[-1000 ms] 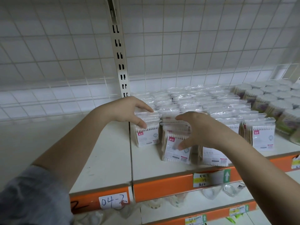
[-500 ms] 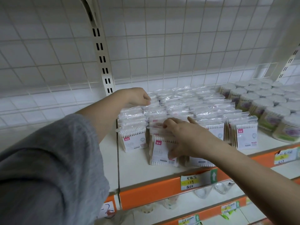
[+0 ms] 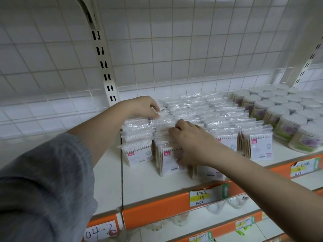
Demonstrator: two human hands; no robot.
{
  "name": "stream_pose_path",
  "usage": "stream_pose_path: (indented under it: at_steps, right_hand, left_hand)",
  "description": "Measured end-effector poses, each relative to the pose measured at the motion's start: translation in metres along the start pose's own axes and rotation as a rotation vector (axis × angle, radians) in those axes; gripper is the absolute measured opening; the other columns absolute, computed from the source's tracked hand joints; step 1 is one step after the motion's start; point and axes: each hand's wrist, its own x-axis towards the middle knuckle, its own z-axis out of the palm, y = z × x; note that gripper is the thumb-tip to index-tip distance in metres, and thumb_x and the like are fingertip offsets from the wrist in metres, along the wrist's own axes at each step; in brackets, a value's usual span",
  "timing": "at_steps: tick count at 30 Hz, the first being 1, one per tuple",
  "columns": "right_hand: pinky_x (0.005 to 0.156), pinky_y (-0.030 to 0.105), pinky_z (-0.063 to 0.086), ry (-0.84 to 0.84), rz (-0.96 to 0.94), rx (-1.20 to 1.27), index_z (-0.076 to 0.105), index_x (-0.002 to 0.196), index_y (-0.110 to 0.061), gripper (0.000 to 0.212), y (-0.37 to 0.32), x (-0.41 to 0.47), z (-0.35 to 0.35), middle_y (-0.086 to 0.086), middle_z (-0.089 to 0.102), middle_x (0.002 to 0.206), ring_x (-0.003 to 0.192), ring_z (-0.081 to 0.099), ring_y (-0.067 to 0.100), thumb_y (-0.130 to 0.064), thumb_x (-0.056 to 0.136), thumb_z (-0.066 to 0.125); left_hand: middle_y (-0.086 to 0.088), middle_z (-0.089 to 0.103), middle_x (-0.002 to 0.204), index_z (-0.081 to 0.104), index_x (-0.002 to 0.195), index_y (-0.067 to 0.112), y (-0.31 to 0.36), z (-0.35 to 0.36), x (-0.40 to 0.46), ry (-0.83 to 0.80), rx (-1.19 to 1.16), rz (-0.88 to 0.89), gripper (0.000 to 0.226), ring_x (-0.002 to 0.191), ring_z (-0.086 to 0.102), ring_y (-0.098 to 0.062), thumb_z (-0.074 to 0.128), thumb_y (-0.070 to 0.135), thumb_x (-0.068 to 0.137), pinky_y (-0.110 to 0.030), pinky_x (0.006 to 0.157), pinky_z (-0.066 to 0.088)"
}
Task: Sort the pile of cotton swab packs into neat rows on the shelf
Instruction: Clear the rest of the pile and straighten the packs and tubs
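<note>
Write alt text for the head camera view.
Two hands work on rows of bagged cotton swab packs on a white shelf: the left hand grips packs further back, the right hand holds the front packs. Round swab tubs stand to the right.

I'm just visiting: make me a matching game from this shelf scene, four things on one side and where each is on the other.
Things:
1. left hand
2. right hand
3. round tubs of cotton swabs
4. white handwritten "04-2" label

Places:
A. far right of the shelf
B. orange shelf edge, lower left
C. on the front packs of the second row
D. on packs near the back, by the slotted upright

Pairs: 1-D, 2-C, 3-A, 4-B
</note>
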Motion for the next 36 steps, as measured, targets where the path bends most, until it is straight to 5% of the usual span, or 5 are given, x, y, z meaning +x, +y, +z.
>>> stream_pose_path:
  at_steps: [5, 11, 23, 28, 36]
  right_hand:
    - [0.099, 0.037, 0.036, -0.041, 0.012, 0.076, 0.035, 0.123, -0.011, 0.072, 0.001, 0.006, -0.001, 0.008, 0.046, 0.124, 0.113, 0.047, 0.027, -0.027, 0.066, 0.077]
    - [0.113, 0.043, 0.022, 0.034, 0.017, -0.011, 0.026, 0.136, -0.011, 0.084, 0.001, 0.006, 0.005, 0.008, 0.043, 0.128, 0.12, 0.043, 0.028, -0.028, 0.07, 0.075]
    - [0.114, 0.054, 0.012, -0.068, -0.01, 0.053, 0.026, 0.138, -0.014, 0.088, 0.005, 0.016, -0.001, 0.008, 0.035, 0.137, 0.13, 0.036, 0.027, -0.027, 0.068, 0.078]
    - [0.113, 0.053, 0.016, -0.068, -0.053, -0.013, 0.028, 0.14, -0.019, 0.095, 0.006, 0.019, -0.004, 0.007, 0.04, 0.133, 0.128, 0.036, 0.027, -0.037, 0.063, 0.081]
    - [0.114, 0.047, 0.017, 0.116, -0.105, -0.104, 0.036, 0.126, -0.01, 0.07, 0.0, 0.014, 0.01, 0.009, 0.043, 0.121, 0.116, 0.042, 0.029, -0.019, 0.066, 0.071]
  left_hand:
    - [0.009, 0.05, 0.138, 0.055, 0.13, 0.025, -0.001, 0.003, 0.0, -0.071, -0.006, 0.034, 0.042, 0.126, 0.046, -0.008, 0.063, 0.023, 0.089, -0.03, 0.109, 0.034]
    - [0.018, 0.06, 0.115, 0.067, 0.111, 0.029, 0.0, -0.001, -0.006, -0.021, -0.08, 0.056, 0.033, 0.108, 0.054, -0.002, 0.059, 0.009, 0.085, -0.02, 0.092, 0.042]
    - [0.007, 0.04, 0.146, 0.041, 0.139, 0.029, 0.008, 0.0, 0.004, -0.134, 0.137, 0.002, 0.055, 0.133, 0.039, -0.012, 0.056, 0.046, 0.089, -0.03, 0.11, 0.03]
    - [0.005, 0.047, 0.12, 0.044, 0.13, 0.035, 0.012, -0.001, 0.012, -0.096, 0.121, -0.051, 0.053, 0.116, 0.045, -0.016, 0.063, 0.051, 0.083, -0.034, 0.101, 0.036]
    - [-0.002, 0.051, 0.123, 0.055, 0.104, 0.038, 0.003, -0.002, 0.013, -0.019, -0.094, 0.049, 0.037, 0.117, 0.051, -0.017, 0.077, 0.04, 0.074, -0.034, 0.091, 0.05]
